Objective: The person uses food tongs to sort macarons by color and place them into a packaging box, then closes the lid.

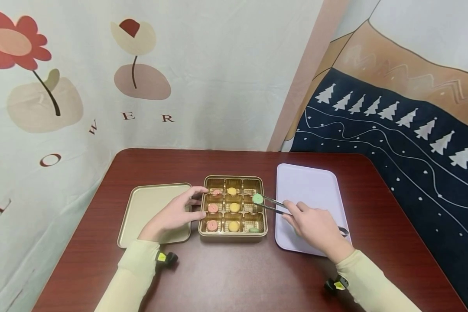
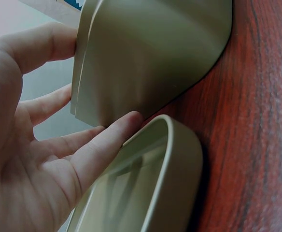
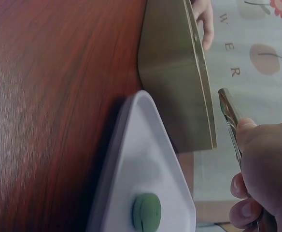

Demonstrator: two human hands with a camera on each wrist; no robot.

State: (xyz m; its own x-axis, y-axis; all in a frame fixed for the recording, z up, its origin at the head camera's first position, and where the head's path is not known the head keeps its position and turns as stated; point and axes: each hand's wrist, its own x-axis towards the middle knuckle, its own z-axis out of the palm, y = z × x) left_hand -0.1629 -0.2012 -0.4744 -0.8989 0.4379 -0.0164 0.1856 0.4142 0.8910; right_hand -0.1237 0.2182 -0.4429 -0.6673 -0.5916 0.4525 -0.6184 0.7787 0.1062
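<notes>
A gold box [image 1: 232,237] with a divided gold insert stands mid-table. Pink macarons [image 1: 212,225] sit in its left column and yellow macarons [image 1: 234,226] in its middle one. A green macaron [image 1: 254,230] lies in the front right compartment. My left hand [image 1: 177,212], fingers spread and fairly straight, touches the box's left side. In my right hand [image 1: 316,227] I grip metal tongs [image 1: 272,209], whose tips pinch another green macaron [image 1: 258,199] over the right column. One more green macaron [image 3: 147,212] rests on the lavender tray [image 1: 306,186], hidden by my right hand in the head view.
To the left of the box lies its gold lid [image 1: 140,212], rim up, partly beneath my left hand. The lavender tray is close on the box's right. Behind the brown table [image 1: 234,277] hang printed cloths [image 1: 218,78].
</notes>
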